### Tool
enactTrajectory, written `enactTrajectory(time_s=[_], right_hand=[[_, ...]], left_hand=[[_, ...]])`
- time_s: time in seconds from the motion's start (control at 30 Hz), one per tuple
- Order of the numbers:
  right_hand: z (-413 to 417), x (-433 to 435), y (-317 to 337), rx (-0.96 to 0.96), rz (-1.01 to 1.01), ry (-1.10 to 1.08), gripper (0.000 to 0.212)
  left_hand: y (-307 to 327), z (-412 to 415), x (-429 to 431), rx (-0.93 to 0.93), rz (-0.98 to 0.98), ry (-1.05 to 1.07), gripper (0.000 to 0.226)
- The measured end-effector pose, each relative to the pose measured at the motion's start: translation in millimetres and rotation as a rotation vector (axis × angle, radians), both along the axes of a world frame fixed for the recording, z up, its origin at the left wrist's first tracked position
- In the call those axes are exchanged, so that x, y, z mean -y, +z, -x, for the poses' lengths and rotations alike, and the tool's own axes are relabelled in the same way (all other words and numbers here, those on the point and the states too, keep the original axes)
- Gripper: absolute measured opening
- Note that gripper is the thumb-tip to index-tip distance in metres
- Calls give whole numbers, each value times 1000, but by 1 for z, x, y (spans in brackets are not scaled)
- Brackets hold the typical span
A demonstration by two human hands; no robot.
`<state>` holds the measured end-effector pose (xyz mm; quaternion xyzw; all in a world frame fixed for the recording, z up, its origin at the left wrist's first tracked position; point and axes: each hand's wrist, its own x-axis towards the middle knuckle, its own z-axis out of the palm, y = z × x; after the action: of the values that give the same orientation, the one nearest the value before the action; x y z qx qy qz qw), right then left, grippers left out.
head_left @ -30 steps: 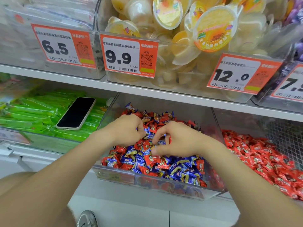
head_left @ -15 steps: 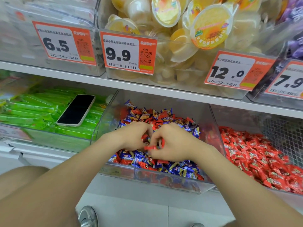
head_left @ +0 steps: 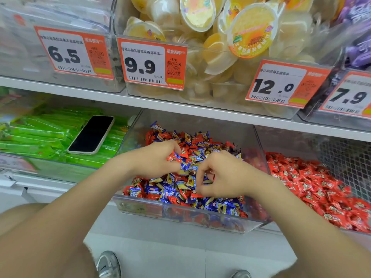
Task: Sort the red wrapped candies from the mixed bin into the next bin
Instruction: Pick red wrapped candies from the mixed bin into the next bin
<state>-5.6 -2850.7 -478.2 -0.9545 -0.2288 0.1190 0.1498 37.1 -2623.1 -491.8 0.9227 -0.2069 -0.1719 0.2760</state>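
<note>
**Sorting check: left grip on a red candy, right grip unclear**

Location: a shop shelf [head_left: 200,110] carrying clear bins, seen from above by the person at work.

Mixed bin [head_left: 180,214]: centre of the lower row, holding a heap of red and blue wrapped candies [head_left: 200,140] piled up towards its back wall. Both hands are inside this bin, over the heap.

Left hand [head_left: 154,160]: fingers curled, grip clamped on one red wrapped candy [head_left: 173,157], pinched between thumb and fingertips just above the pile. This candy is over the mixed bin, left of its middle, and well apart from the next bin.

Right hand [head_left: 222,175]: just beside the left hand, knuckles up, fingers bent down into the heap. A sliver of red shows behind the fingers, but they hide whether anything is pinched; I cannot tell the state of this grip.

Next bin [head_left: 285,141]: immediately right of the mixed bin, sharing a clear dividing wall. It holds red candies only [head_left: 321,189], lying in a layer that slopes down towards the front.

Other items noted: a dark-screened phone [head_left: 91,134] lies face up on green packets [head_left: 40,137] in the bin to the left. Above, a bin of yellow jelly cups [head_left: 251,29] carries orange price tags reading 9.9 [head_left: 152,63] and 12.0 [head_left: 281,83].
</note>
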Motion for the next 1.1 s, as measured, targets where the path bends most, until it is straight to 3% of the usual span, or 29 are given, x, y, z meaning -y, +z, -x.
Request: enactTrajectory(time_s=[0.13,0.2,0.27,0.43,0.5,0.57,0.67,0.73,0.9,1.07,1.1], right_hand=[[2,-8,-10,80,223,48,48],[1,-12,-14,86,239,72,41],[-3,-14,-13,82,169,49,19],[-8,-12,2,117,-166,-113,30],[-5,-13,8,43,-228,-111,19],[-2,-16,8,-96,-241,-68,15],[-1,-24,1,-232,-217,39,20],[-1,-29,-4,-235,-155,100,12],[-2,-42,-10,-186,60,151,26],[1,-50,-5,-156,-77,115,7],[2,-49,-1,-145,-130,67,11]], left_hand=[[7,11,-4,-156,153,18,15],[9,15,-6,-197,164,25,15],[9,18,-8,-228,171,33,16],[11,22,-13,-208,79,3,34],[14,23,-16,-213,32,-54,23],[17,24,-21,-198,-38,-105,9],[19,25,-26,-37,-224,-117,11],[17,25,-26,47,-324,-89,24],[12,23,-16,49,-557,-122,29],[9,15,-14,10,-590,-184,14],[9,15,-14,4,-574,-189,15]])
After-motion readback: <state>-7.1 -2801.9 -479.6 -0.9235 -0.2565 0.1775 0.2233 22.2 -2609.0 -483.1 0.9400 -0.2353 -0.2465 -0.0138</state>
